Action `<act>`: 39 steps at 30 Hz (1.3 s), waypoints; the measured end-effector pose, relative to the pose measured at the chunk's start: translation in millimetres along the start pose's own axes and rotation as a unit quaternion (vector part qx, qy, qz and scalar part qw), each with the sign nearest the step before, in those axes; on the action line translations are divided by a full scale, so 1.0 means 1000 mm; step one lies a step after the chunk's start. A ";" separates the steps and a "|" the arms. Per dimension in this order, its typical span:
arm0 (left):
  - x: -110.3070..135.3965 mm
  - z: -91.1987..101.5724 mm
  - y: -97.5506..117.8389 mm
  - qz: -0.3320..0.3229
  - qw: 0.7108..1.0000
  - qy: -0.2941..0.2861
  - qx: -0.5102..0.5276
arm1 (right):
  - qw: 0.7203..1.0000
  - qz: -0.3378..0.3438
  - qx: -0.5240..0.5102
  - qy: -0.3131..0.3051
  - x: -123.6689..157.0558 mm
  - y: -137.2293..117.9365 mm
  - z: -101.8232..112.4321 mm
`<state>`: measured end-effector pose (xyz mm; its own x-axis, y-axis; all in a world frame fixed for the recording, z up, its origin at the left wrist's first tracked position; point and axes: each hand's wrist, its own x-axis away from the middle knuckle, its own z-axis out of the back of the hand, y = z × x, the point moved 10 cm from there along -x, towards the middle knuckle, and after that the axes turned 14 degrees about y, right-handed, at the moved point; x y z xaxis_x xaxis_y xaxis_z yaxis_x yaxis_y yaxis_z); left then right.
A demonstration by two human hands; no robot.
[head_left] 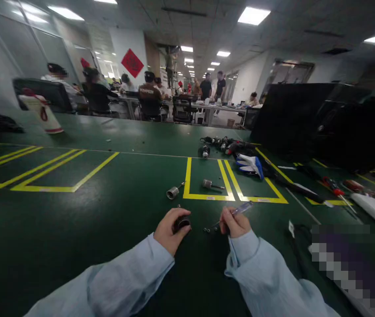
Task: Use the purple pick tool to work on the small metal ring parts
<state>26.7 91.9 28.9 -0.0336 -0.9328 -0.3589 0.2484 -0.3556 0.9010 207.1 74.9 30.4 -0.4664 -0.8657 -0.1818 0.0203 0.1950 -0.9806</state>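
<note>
My left hand (171,232) is closed round a dark, round metal part (183,223), its thumb and fingers on either side; a short stub shows above the fingers. In my right hand (235,223) is a small screwdriver (243,208) with a clear purplish handle, and its thin shaft slants down to the left. Close to the shaft lie several tiny metal pieces, like nuts (208,230), on the green tabletop. Beyond my hands are two silver cup-shaped metal parts with thin shafts: one (172,192) left of the yellow-taped box, another (208,184) inside it.
Yellow tape (209,197) marks boxes on the green table (124,229). A white-and-blue glove (250,165), dark cabled parts (220,143) and a red screwdriver (334,187) lie to the right. Black monitors (293,119) stand behind. People sit at desks farther back.
</note>
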 end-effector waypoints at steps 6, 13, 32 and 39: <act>0.004 0.001 -0.003 0.040 0.999 -0.012 0.023 | 0.997 0.019 0.077 -0.021 0.003 0.007 -0.004; 0.004 -0.002 -0.004 0.105 0.990 -0.027 0.086 | 0.983 0.065 0.165 -0.043 0.008 0.006 -0.012; 0.004 0.000 -0.006 0.122 0.979 -0.033 0.160 | 0.980 -0.053 -0.111 -0.154 0.027 0.001 -0.031; 0.006 0.002 -0.001 0.112 0.983 -0.016 0.148 | 0.977 0.026 -0.037 -0.211 0.041 -0.013 -0.043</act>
<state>24.3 87.1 26.0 -0.0421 -0.9892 -0.1405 -0.0387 -0.1389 0.9895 149.4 56.4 39.0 -0.0608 -0.9634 -0.2609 -0.0360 0.2634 -0.9640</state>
